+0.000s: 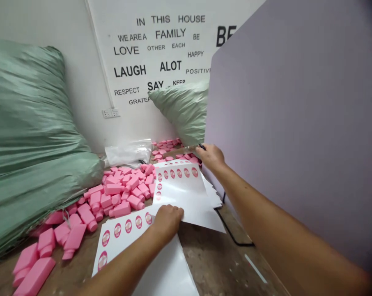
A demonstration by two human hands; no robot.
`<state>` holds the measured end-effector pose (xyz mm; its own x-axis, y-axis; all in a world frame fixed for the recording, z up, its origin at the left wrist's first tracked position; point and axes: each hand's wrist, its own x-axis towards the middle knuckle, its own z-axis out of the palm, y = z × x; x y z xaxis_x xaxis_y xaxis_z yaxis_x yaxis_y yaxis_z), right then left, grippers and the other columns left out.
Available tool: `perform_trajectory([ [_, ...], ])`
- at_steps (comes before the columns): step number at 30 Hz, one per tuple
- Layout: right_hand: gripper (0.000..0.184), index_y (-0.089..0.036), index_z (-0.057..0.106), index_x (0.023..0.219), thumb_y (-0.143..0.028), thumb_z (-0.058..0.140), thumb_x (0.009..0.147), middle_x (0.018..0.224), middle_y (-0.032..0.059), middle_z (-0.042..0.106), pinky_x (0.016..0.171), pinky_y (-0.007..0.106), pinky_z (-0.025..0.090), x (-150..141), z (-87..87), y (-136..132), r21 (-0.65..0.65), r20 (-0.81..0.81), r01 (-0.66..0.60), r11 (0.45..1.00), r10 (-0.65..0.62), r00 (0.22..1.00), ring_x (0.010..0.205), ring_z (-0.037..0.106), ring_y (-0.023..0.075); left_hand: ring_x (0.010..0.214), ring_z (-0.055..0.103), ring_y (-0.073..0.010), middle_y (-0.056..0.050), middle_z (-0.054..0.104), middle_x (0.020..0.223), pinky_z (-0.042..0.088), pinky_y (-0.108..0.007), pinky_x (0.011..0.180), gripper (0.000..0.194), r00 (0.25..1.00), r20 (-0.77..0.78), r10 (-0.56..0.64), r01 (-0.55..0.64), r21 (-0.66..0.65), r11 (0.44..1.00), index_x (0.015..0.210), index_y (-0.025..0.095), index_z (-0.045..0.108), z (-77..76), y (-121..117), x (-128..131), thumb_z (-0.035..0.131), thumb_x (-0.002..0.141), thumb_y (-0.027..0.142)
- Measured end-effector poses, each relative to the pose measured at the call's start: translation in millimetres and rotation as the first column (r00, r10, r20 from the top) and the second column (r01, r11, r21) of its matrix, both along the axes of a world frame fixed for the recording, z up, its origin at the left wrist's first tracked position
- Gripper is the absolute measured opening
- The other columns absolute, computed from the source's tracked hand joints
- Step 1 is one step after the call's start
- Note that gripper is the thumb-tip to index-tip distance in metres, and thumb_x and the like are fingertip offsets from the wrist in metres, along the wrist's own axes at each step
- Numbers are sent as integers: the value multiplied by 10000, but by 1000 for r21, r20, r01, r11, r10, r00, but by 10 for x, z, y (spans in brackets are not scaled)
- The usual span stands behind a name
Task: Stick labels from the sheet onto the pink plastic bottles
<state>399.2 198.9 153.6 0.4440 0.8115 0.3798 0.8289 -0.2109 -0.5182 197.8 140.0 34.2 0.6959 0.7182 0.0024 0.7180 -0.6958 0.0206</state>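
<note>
My left hand (167, 222) is closed on the lower edge of a white sheet of round pink labels (180, 197), which lies tilted over other sheets. Below it, another label sheet (124, 230) is partly covered by my left forearm. My right hand (212, 157) is farther out, beside the pale panel, with its fingers wrapped round the dark handle of what looks like a long-bladed knife (181, 151). The blade points left over the pink caps (158, 157). Left of the sheets lies a heap of pink plastic bottles (121, 191).
A big green sack (35, 135) bulges on the left, and another green sack (186, 111) stands against the wall. A clear plastic bag (129, 152) lies behind the bottles. The tall pale panel (284, 123) borders the right side, with a black wire leg (235, 238) below it.
</note>
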Motion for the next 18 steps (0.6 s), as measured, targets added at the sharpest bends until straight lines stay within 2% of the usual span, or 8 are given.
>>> perform_trajectory([
  [4,265,-147,622,1059,-368,550,932,1081,61,635,827,401,518,-34,5,41,29,17,-4,1000,4,1000,945,619,193,914,628,-177,-63,649,1039,530,-396,816,241,999,-32,26,-27,-8,1000,1050,150,614,-64,111,221,548,898,326],
  [7,251,-150,629,1043,-358,533,940,1078,61,639,846,407,505,-128,-124,-33,42,36,-49,998,47,998,954,616,192,947,622,-191,-74,636,1084,528,-413,828,281,998,-7,61,-61,10,998,1100,149,596,-104,294,362,552,894,336],
  [9,237,-152,629,1062,-326,521,943,1100,75,638,878,408,486,-197,-319,-142,44,52,-83,996,81,995,995,606,198,955,620,-194,-78,630,1100,529,-414,828,294,996,24,82,-82,18,996,1115,151,591,-141,425,463,555,893,340],
  [13,264,-188,658,1094,-281,492,911,1150,121,636,903,344,452,-240,-895,-437,10,57,-110,994,110,992,1057,595,233,1022,604,-216,-93,603,1179,511,-449,870,350,990,105,91,-94,26,995,1189,163,558,-181,511,615,548,894,351],
  [16,270,-183,690,1000,-288,486,858,1225,160,602,905,404,449,-218,-1272,-667,-21,31,-101,995,101,994,1104,571,304,1211,502,-306,-144,561,1279,418,-521,996,548,986,160,51,-58,37,998,1277,143,505,-150,300,503,645,813,401],
  [18,300,-183,679,998,-296,453,836,1253,167,588,964,439,413,-236,-1419,-818,-7,3,-125,992,125,992,1165,531,321,1271,446,-335,-148,564,1295,388,-511,1031,604,982,187,34,-43,45,998,1289,153,500,-119,57,244,689,767,391],
])
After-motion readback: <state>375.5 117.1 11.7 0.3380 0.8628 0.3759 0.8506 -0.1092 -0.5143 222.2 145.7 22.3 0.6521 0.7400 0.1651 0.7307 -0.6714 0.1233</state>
